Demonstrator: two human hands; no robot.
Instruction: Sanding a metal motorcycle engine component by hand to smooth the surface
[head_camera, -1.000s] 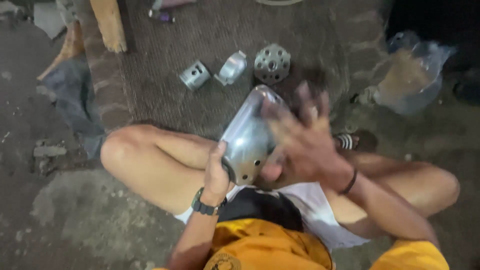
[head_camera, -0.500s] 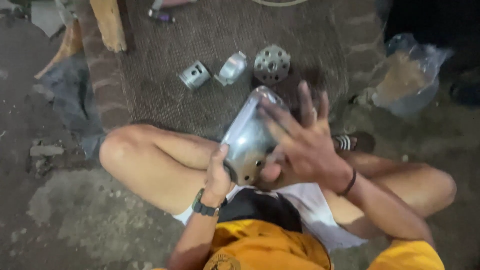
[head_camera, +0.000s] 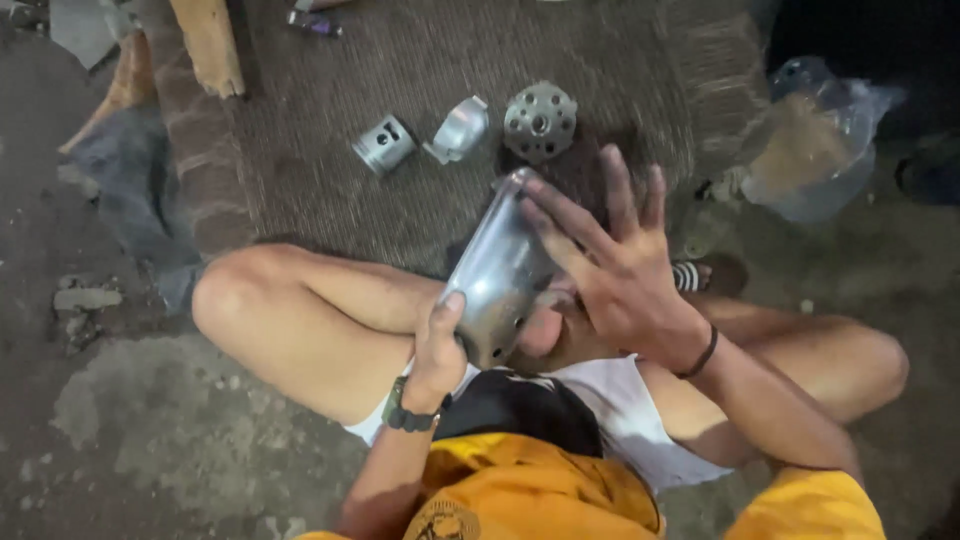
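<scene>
I sit cross-legged on the ground with a rounded, shiny metal engine cover (head_camera: 495, 275) held up over my lap. My left hand (head_camera: 437, 350), with a green watch on its wrist, grips the cover's lower left edge. My right hand (head_camera: 615, 265) lies against the cover's right side with its fingers spread wide and the index finger along the cover's upper edge. Whether it grips the cover or only rests on it does not show.
On the brown mat (head_camera: 330, 190) beyond my knees lie a piston (head_camera: 384, 145), a small curved metal piece (head_camera: 458, 130) and a round metal part with holes (head_camera: 540, 120). A clear plastic bag (head_camera: 815, 140) sits at the right. Wood pieces (head_camera: 208, 45) and rubble lie at the left.
My right hand has shifted over the cover's right side, its fingers now spread and sharper in view. The cover and my left hand stay almost where they were.
</scene>
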